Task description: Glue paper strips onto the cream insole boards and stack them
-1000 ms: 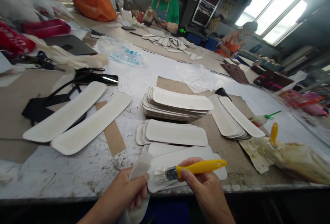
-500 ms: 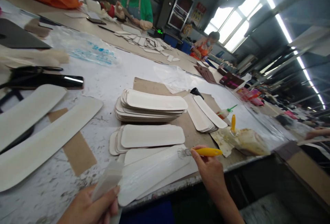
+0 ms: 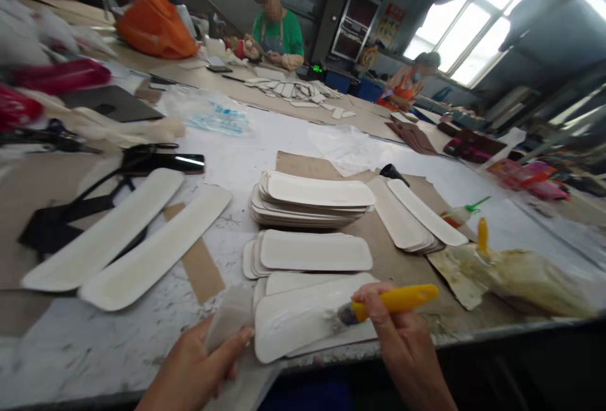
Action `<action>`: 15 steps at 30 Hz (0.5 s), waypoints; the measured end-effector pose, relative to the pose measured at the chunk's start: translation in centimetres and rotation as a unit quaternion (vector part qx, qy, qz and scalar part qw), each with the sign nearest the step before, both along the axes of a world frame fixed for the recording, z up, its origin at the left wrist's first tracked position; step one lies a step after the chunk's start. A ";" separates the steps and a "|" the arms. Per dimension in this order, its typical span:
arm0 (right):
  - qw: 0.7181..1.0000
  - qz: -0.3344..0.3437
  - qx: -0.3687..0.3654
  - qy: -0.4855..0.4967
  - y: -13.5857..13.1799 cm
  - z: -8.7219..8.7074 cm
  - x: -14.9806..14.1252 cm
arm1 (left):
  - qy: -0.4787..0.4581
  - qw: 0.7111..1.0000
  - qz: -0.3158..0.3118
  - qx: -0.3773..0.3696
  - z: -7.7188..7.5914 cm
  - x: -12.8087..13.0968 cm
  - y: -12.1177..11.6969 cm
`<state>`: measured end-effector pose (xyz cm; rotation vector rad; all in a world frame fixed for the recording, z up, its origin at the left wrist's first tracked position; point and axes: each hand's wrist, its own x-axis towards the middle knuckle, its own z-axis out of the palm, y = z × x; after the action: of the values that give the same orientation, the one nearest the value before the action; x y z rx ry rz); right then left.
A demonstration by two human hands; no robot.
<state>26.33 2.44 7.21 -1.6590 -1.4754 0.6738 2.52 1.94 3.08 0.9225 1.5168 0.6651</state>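
Note:
My right hand [image 3: 402,335] grips a brush with a yellow handle [image 3: 409,298]. Its bristle end touches a long white rounded panel [image 3: 293,319], which shows a wet, shiny smear. That panel lies at the table's front edge, overlapping other white panels. In my left hand [image 3: 203,360] is a bundle of thin, translucent pale strips [image 3: 231,322], pinched under the thumb beside the panel's left end. Just behind are a short stack of white panels [image 3: 316,250] and a taller stack [image 3: 319,190].
Two long white pieces [image 3: 156,247] lie at left over a brown strip [image 3: 202,272]. More panels [image 3: 426,212] lie at right, near a glue-stained bag [image 3: 534,278] and a green-tipped bottle [image 3: 461,214]. Two people work across the table; one wears a green top [image 3: 291,32].
The brush has moved along the panel toward its left end and nearer to me. My left hand still holds the strips. The camera view has turned to the left.

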 end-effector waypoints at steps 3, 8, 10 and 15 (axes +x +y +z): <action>0.997 0.031 -0.016 0.069 0.1 0.7 -2.9 | -0.033 0.999 0.004 0.009 1.7 -0.3 -0.4; 0.951 0.188 -0.151 0.192 0.4 -0.1 -8.2 | -0.147 0.988 -0.045 -0.009 3.6 0.0 -1.0; 0.937 0.212 -0.180 0.210 0.5 -0.8 -9.4 | -0.165 0.985 -0.054 -0.013 3.7 0.1 -1.1; 0.954 0.220 -0.124 0.159 0.4 -1.5 -9.6 | -0.211 0.975 -0.060 -0.028 2.5 0.1 -1.4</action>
<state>16.72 2.86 5.73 -1.3169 -1.5781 1.3541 2.59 0.56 5.61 0.7646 1.0871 0.6762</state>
